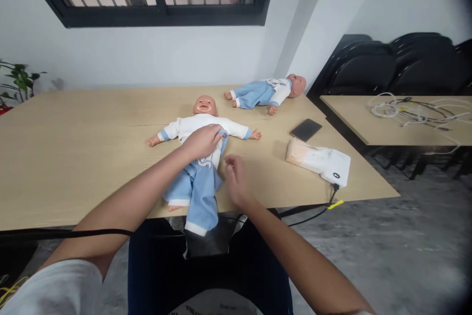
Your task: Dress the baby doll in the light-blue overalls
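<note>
A: The grip of the left hand (202,142) is closed on the blue waistband of the trousers (197,188), pinching the cloth at the belly of the doll (201,130). The right hand (234,177) is just beside the trousers on their right side; its fingers look loosely curled, and I cannot tell if they pinch anything (this part is blurred).

B: And where is the doll lying?

A: On its back on the surface (73,148), head toward the window, arms spread. The legs reach the near edge, and one trouser leg hangs over it.

B: What could go wrong, in your opinion?

A: I think the doll can slide off the edge into the lap, because so much of it is already over and only one hand holds the cloth. Also a strong pull on the waistband may drag the whole body instead of moving the trousers.

B: What is not possible to see?

A: The left fingertips are folded under the cloth. One foot is hidden below the edge. The second doll (267,91), the dark phone (306,129) and the white device (324,161) lie well apart; what the device is, I cannot make out.
</note>
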`<state>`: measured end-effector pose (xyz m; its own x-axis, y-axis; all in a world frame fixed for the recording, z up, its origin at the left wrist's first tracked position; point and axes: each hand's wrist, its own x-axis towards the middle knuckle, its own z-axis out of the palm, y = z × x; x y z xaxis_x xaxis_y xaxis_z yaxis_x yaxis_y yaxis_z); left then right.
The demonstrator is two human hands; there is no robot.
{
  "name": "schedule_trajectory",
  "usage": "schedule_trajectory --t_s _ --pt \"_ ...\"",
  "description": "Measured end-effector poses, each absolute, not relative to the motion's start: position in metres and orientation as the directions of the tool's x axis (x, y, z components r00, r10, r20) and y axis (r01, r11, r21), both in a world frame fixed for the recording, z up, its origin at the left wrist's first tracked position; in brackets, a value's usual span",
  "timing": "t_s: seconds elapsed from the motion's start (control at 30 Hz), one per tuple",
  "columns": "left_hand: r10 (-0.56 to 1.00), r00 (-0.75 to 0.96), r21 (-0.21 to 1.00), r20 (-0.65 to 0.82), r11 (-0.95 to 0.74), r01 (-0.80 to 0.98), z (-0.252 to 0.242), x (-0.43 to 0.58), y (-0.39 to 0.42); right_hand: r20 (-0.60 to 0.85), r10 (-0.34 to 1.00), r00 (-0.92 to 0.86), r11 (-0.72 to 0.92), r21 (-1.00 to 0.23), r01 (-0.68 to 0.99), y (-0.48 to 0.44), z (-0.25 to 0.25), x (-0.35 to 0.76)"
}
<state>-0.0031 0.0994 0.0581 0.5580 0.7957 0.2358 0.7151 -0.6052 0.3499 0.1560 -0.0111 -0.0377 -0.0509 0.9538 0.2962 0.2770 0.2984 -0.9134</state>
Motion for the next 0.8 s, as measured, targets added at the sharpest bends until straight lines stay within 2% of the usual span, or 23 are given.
schedule_trajectory --t_s 0.03,0.1,0.3,0.4,0.47,0.6,0.7,0.8 --pt "0.814 0.534 0.33 0.23 -0.581 0.744 0.055 -0.003 0.106 0.35 0.93 -0.116 0.368 -0.865 0.34 -0.02 -0.04 0.157" --pt "0.842 0.495 0.309 0.212 -0.539 0.784 0.048 -0.003 0.115 0.366 0.902 -0.229 0.43 -0.812 0.395 -0.031 -0.042 0.159" --pt "0.888 0.406 0.38 0.215 -0.459 0.803 0.038 -0.005 0.114 0.236 0.91 -0.341 0.35 -0.878 0.327 -0.031 -0.039 0.162" --pt "0.848 0.489 0.454 0.202 -0.524 0.721 0.038 -0.007 0.109 0.177 0.902 -0.393 0.334 -0.862 0.38 -0.029 -0.04 0.161" --pt "0.795 0.596 0.519 0.119 -0.561 0.645 0.04 -0.009 0.105 0.142 0.893 -0.428 0.326 -0.859 0.396 -0.026 -0.04 0.164" --pt "0.698 0.704 0.65 -0.131 -0.476 0.593 0.045 -0.016 0.102 0.168 0.926 -0.339 0.282 -0.903 0.323 -0.01 -0.038 0.177" --pt "0.614 0.781 0.715 -0.112 -0.496 0.493 0.048 -0.016 0.104 0.213 0.95 -0.227 0.273 -0.92 0.283 0.012 -0.032 0.184" --pt "0.639 0.767 0.735 -0.057 -0.494 0.465 0.047 -0.013 0.113 0.271 0.956 -0.111 0.29 -0.928 0.234 0.04 -0.023 0.183"
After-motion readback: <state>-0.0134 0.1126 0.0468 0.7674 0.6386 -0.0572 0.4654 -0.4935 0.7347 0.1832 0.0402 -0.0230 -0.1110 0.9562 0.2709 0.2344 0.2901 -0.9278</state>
